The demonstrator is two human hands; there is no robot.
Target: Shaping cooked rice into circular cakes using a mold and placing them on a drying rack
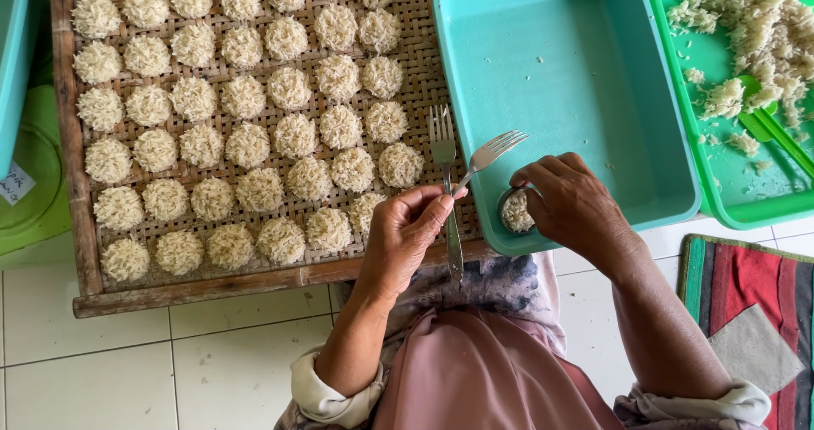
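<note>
White tiled floor (212, 362); striped woven mat (755, 286) at right; soft daylight.

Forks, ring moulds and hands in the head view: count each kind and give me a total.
Forks: 2, both in the left hand
Ring mould: 1, in the right hand
Hands: 2
Total: 5
</note>
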